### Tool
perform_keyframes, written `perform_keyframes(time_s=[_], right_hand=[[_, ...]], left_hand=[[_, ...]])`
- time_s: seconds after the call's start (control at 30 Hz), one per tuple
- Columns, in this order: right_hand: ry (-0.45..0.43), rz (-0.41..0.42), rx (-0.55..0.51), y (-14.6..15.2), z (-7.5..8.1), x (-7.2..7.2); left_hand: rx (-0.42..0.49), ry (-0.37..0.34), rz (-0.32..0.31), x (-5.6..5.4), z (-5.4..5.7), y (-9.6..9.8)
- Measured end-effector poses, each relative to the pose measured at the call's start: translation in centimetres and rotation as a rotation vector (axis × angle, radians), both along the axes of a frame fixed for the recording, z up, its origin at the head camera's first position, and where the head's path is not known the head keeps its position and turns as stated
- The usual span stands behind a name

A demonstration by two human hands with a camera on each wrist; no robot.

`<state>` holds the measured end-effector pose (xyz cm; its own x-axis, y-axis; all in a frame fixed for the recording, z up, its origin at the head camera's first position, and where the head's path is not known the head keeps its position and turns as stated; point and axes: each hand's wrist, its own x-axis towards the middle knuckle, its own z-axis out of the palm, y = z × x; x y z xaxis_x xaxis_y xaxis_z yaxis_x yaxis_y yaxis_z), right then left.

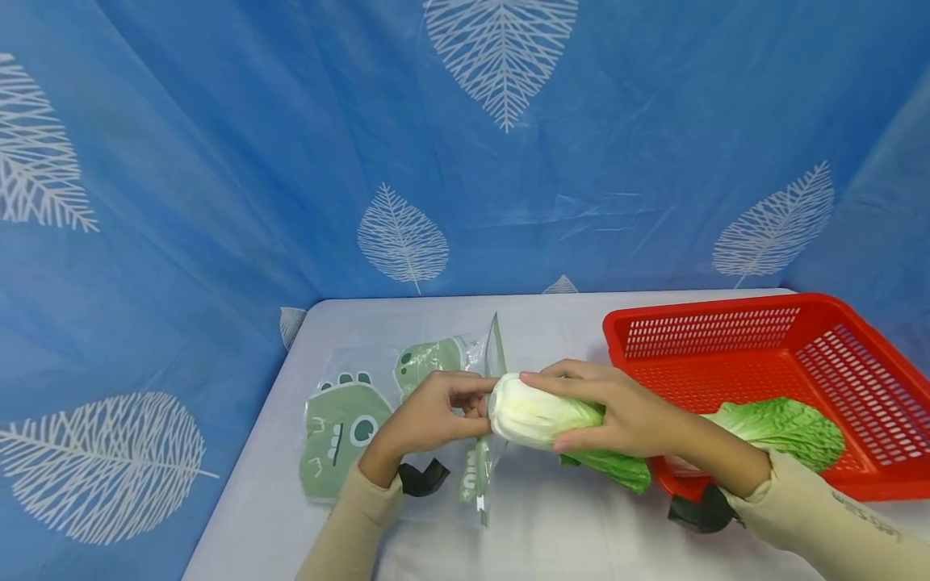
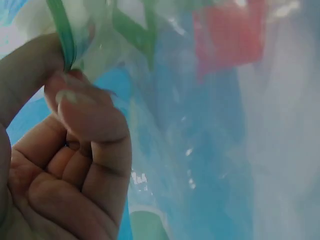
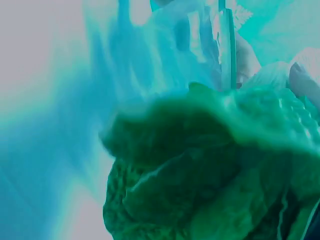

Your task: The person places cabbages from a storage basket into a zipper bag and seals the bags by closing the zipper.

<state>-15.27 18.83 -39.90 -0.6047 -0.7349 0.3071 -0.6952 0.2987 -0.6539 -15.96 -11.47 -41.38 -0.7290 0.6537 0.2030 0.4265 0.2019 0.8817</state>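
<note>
My right hand (image 1: 625, 411) grips a napa cabbage (image 1: 534, 415) around its side, with the white base facing left and the green leaves trailing right. That base is right at the mouth of a clear zip bag (image 1: 341, 452) printed with green cartoon monsters. With thumb and fingers, my left hand (image 1: 429, 415) pinches the bag's green zip edge (image 2: 65, 40), as the left wrist view shows close up. In the right wrist view, dark leaves (image 3: 200, 165) of the cabbage fill the lower part, and the bag's zip strip (image 3: 228, 50) stands upright behind them.
A red plastic basket (image 1: 712, 311) with slotted walls stands on the right of the white table (image 1: 552, 532). Another napa cabbage (image 1: 792, 432) lies in its front part, partly behind my right forearm. A blue curtain (image 1: 617, 161) with white leaf prints hangs behind the table.
</note>
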Motion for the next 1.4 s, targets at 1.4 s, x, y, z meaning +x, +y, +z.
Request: perform_keyframes(time_s=[1.4], right_hand=[[-0.037, -0.157, 0.224, -1.2, -1.3, -0.8]], left_hand=[[0.196, 0.038, -0.156, 0.7, -0.2, 1.9]])
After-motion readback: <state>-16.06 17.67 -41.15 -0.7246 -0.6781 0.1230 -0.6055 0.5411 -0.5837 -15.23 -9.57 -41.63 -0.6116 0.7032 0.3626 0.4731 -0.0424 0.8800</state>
